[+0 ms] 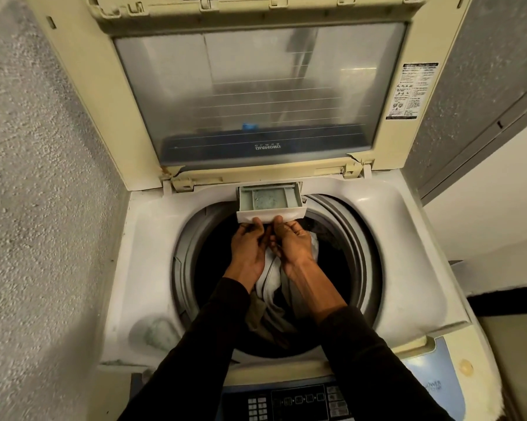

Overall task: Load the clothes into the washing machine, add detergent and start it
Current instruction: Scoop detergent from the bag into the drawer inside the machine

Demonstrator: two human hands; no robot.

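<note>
Control panel: a dark button panel [298,402] with small grey keys sits along the near edge of the machine, between two black sleeves [204,354].
Machine top: the off-white top deck of the top-loading washing machine [152,253] rings a round opening; a pale greenish smear [157,331] lies on its near left corner.
Drum: the dark round drum [335,268] shows inside a grey ring, both forearms reaching over it.
Clothes: a heap of laundry, white, grey and olive cloth [271,287], lies in the drum under and between the wrists.
Left hand: the left hand [248,246] is palm-up over the drum, fingers curled upward, fingertips [257,221] against the underside lip of the drawer front. It appears to grip that lip.
Right hand: the right hand [292,241] sits just beside the left, nearly touching it, thumb [278,221] pressed on the drawer's front lip and the other fingers curled loosely below.
Detergent drawer: the small white plastic detergent drawer [271,202] is pulled out from the far edge of the top deck and overhangs the far rim of the drum; its middle compartment holds a speckled bluish-white residue.
Lid: the cream-framed lid with a cloudy glass pane [256,95] stands raised behind the drawer, hinged at the deck's far edge, with mirrored lettering low on the glass.
Sticker: a black-and-white instruction label [414,91] is on the lid frame's right side.
Walls: a rough grey textured wall [34,177] runs along the left.
</note>
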